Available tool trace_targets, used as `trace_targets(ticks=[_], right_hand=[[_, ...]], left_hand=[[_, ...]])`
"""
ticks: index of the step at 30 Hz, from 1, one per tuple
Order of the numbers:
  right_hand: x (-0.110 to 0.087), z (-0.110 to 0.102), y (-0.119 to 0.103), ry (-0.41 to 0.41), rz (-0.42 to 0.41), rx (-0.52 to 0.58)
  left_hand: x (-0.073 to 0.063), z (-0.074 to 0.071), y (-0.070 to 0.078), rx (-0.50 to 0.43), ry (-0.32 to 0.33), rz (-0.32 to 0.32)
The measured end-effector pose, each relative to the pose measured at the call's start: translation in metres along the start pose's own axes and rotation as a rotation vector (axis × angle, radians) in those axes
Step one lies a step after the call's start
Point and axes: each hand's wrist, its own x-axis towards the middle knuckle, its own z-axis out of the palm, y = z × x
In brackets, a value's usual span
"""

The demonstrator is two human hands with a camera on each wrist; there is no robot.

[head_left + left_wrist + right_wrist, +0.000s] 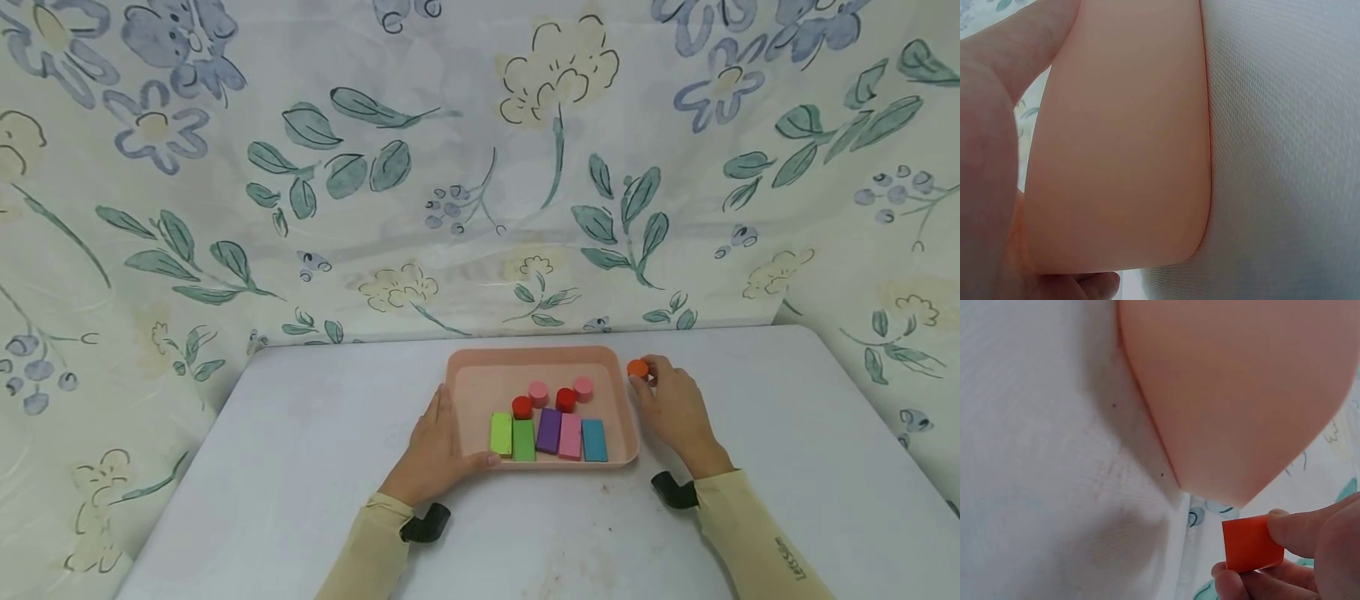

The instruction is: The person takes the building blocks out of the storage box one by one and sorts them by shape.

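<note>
A peach-pink tray lies on the white table. My left hand holds its front left corner, with the thumb over the front rim and the fingers along the left side. Just outside the tray's right side, my right hand pinches an orange cylinder block between thumb and fingers. Inside the tray are red cylinders and pink cylinders. Along its front wall stands a row of rectangular blocks: yellow-green, green, purple, pink and blue.
The white table extends to both sides of the tray. Behind it hangs a floral cloth, which also covers the sides. Black wrist devices are worn at both sleeve cuffs.
</note>
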Motion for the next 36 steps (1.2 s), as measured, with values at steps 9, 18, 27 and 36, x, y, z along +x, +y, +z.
trace_targets(ticks=[9, 18, 27, 36], right_hand=[[0.002, 0.003, 0.003, -0.042, 0.041, -0.012], [0.004, 0.005, 0.011, -0.064, 0.034, 0.055], [0.007, 0.006, 0.012, -0.1, 0.078, 0.06], [0.007, 0.006, 0.012, -0.129, 0.088, 0.042]], left_hand=[[0.001, -0.001, 0.001, -0.017, -0.001, -0.002], [0.001, 0.0, -0.002, -0.028, 0.002, 0.019], [0.001, 0.0, -0.002, -0.013, 0.003, 0.022], [0.002, 0.001, -0.003, -0.011, 0.004, 0.02]])
